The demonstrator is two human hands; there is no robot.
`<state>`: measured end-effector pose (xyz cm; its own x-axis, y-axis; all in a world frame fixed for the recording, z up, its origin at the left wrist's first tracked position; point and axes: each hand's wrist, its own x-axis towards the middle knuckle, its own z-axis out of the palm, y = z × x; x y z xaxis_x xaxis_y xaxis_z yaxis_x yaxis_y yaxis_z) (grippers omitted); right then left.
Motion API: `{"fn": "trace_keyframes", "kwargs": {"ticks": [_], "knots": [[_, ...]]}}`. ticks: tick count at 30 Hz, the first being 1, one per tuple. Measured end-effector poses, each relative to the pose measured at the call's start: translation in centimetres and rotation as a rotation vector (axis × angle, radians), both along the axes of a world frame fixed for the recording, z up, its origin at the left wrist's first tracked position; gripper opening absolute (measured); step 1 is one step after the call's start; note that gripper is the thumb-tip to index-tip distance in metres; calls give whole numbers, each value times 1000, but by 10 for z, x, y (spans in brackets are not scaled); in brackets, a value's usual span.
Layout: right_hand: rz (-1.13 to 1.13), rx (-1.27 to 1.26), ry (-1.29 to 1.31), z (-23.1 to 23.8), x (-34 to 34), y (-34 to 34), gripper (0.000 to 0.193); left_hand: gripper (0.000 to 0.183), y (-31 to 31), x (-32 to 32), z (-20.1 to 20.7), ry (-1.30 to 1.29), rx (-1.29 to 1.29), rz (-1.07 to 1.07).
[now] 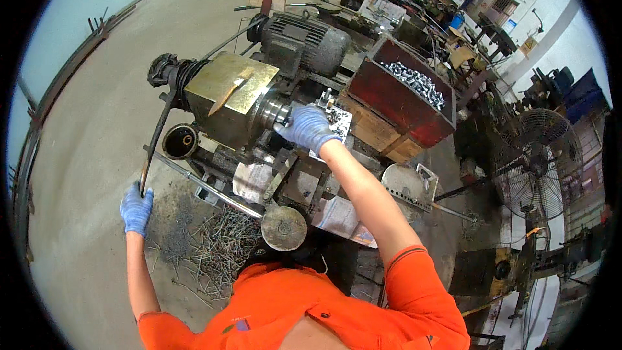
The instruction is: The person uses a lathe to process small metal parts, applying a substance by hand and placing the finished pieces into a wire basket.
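Bright, fairly even light overall; exact source can't be told. Pale floor (78,201) washed out in places, soft shadows only. Glare on the yellowish top plate (261,79), sharp highlights on the shiny chuck (280,114), glints off small metal parts (414,82). Dark under the machine. Strong fisheye: black corners, left-hand floor rail (46,115) bowed, fan (538,167) stretched. Middle reasonably crisp, far background soft, detail muddy.
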<state>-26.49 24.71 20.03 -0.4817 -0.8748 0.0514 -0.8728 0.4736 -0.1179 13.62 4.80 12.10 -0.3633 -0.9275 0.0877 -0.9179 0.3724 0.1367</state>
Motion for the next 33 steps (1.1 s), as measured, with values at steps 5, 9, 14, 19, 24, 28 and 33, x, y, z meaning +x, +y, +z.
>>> {"fn": "trace_keyframes", "kwargs": {"ticks": [5,9,14,19,24,28,33], "knots": [[4,-444,201,57,-16,64,49,45,26,-55,56,424,-199,-205],[-270,-493,610,107,-64,122,40,46,42,-124,98,684,-295,-370],[-244,-702,450,97,-33,182,39,54,40,-199,90,525,-436,-522],[-253,-594,242,14,18,248,31,31,43,-231,58,673,-460,-746],[-435,-647,-109,-46,61,296,23,24,115,-235,57,742,-330,-936],[-541,-622,-238,-41,75,309,19,19,130,-261,39,725,-165,-939],[-452,-761,-159,-50,68,326,17,17,130,-258,25,575,-237,-978]]}}
